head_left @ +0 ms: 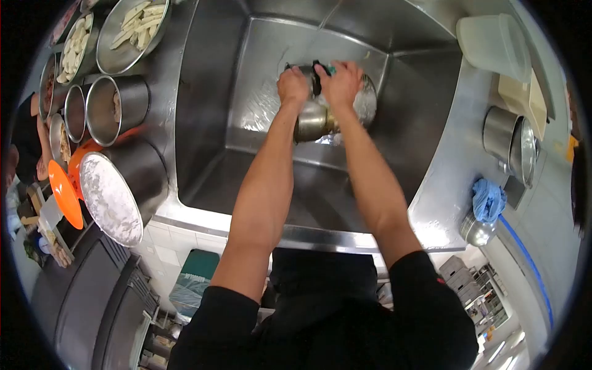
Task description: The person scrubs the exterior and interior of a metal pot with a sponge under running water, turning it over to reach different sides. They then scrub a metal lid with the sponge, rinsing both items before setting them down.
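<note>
Both arms reach down into a deep steel sink (206,123). My left hand (293,86) is closed at the upper left edge of a shiny metal pot (312,122) lying low in the basin. My right hand (341,85) is closed beside it, fingers curled, with a bit of green showing at the fingertips. Between the two hands sits a small black piece (317,77); I cannot tell whether it is a handle or a scrubber. A round, shiny metal piece (368,102) shows just right of my right hand. Water glistens on the basin floor around the pot.
On the left counter stand steel bowls (132,37) of pale strips, deep steel pots (117,111), a pot with a white floury top (111,198) and orange lids (65,194). The right counter holds a clear tub (493,46), steel pots (502,139) and a blue cloth (489,200). Another person's arm (43,139) is far left.
</note>
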`<action>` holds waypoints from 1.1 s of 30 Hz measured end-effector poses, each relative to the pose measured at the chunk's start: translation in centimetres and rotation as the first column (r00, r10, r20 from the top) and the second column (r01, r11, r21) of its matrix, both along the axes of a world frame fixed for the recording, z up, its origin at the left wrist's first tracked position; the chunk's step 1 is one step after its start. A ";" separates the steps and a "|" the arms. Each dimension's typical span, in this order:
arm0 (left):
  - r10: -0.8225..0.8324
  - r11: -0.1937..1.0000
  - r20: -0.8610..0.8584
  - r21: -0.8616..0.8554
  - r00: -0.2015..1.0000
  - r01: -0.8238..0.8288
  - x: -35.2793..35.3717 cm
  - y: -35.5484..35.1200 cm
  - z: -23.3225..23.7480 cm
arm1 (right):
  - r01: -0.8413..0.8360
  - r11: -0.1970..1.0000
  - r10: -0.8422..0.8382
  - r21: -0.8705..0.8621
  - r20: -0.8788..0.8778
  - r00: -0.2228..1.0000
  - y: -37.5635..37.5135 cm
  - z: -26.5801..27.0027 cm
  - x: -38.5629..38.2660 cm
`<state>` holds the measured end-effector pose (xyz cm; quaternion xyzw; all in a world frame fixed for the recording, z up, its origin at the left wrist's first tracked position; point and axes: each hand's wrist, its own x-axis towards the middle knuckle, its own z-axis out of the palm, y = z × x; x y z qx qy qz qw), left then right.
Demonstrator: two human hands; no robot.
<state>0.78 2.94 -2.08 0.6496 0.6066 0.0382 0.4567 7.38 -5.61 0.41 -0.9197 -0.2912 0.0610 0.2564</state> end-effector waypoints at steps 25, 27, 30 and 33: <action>0.154 0.979 0.156 -0.161 0.976 -0.129 -0.2 -1.4 1.4 | -0.180 0.984 0.179 -0.004 -0.060 0.982 -5.1 1.9 -4.8; 0.103 0.991 0.143 -0.103 0.984 -0.089 -0.2 -1.7 1.3 | -0.148 0.988 0.155 0.050 -0.194 0.969 -5.3 1.4 -3.7; 0.054 0.998 0.107 -0.040 0.993 -0.050 -0.6 -2.2 0.5 | -0.131 0.983 0.146 0.127 -0.118 0.982 -2.2 -1.3 2.3; 0.030 1.000 0.121 -0.003 0.992 -0.030 -0.5 -2.5 1.1 | -0.369 0.918 0.331 -0.146 -0.231 0.915 0.1 -2.3 9.9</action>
